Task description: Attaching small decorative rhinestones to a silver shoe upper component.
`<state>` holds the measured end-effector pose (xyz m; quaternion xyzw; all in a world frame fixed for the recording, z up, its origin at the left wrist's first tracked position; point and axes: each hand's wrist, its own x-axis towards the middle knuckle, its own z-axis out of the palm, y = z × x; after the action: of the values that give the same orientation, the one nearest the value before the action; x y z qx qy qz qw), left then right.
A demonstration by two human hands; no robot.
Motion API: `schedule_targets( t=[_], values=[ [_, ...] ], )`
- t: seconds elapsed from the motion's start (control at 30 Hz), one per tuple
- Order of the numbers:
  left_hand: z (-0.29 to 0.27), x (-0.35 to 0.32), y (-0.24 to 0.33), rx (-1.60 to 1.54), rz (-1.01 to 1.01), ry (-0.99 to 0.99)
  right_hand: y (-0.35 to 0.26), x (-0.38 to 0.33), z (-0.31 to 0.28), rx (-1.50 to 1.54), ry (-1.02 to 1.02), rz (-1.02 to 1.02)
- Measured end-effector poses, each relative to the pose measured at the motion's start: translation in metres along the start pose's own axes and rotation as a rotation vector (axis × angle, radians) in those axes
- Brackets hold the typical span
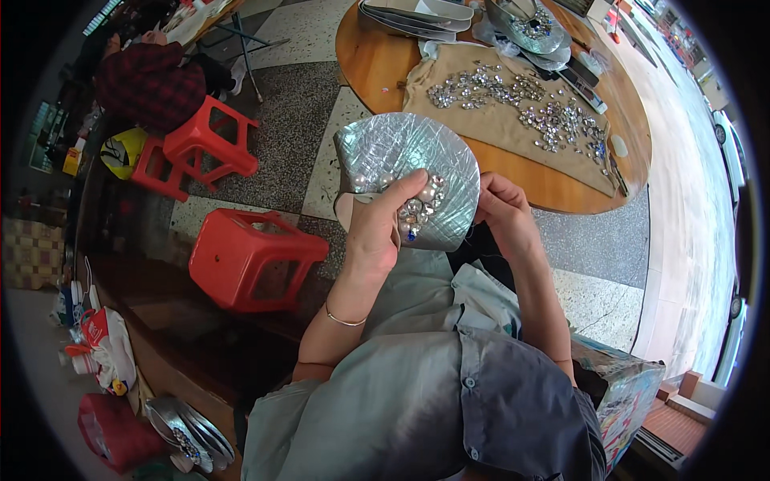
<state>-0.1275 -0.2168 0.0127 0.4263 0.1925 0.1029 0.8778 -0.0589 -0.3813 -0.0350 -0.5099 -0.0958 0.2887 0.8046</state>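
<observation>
A silvery, crinkled panel (pixel 449 152), curved like a shoe upper, hangs in front of me above my lap. My left hand (pixel 373 228) grips its near left edge, thumb on top and fingers underneath. Beside that thumb sits a cluster of clear rhinestones and pearls (pixel 415 212), with a small blue stone at its near end. More pearls (pixel 361 183) lie to the thumb's left. At the panel's right edge my right hand (pixel 505 212) is closed in a pinch. What it pinches is too small to make out.
Ahead stands a round wooden table (pixel 365 68) with loose rhinestones (pixel 553 120) on a tan cloth (pixel 481 132). Stacked curved pieces (pixel 421 16) lie at its far side. Red plastic stools (pixel 233 260) stand left. Another person (pixel 156 84) sits beyond. Beaded silver pieces (pixel 188 433) lie at lower left.
</observation>
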Motion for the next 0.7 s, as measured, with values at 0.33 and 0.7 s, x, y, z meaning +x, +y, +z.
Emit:
schedule_targets(
  t=[0.33,0.7],
  values=[
    [0.006,0.003,-0.010,-0.078,-0.101,-0.161,0.012,-0.008,-0.006,0.037,0.015,0.172],
    [0.010,0.011,-0.022,-0.108,-0.233,-0.160,-0.001,-0.010,-0.005,-0.125,0.078,-0.101]
  ],
)
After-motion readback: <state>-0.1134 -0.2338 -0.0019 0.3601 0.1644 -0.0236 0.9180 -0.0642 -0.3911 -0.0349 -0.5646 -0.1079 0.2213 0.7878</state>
